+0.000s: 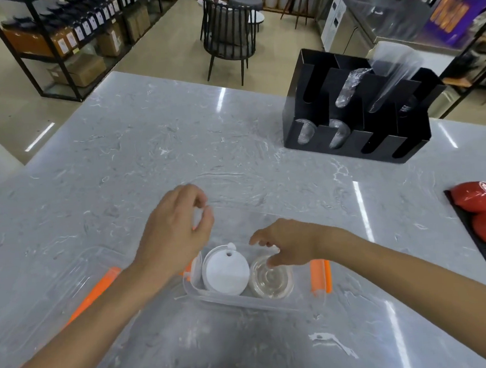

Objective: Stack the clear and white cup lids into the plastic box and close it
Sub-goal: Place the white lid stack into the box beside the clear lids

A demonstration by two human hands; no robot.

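Reaching into the plastic box [243,300] on the counter [148,149], the right hand [291,245] touches the clear lids [270,281] with loosely spread fingers [272,263]. Beside them sit the white lids [224,274]. The left hand [173,230] hovers above, fingers curled, holding nothing.

I'm in a café supply shop: beyond my marble bench [159,137] stand black shelves [64,32] of labelled bottles and cartons, and chairs [228,34]. On the bench's far right sits a black cup-and-lid organiser [355,137].
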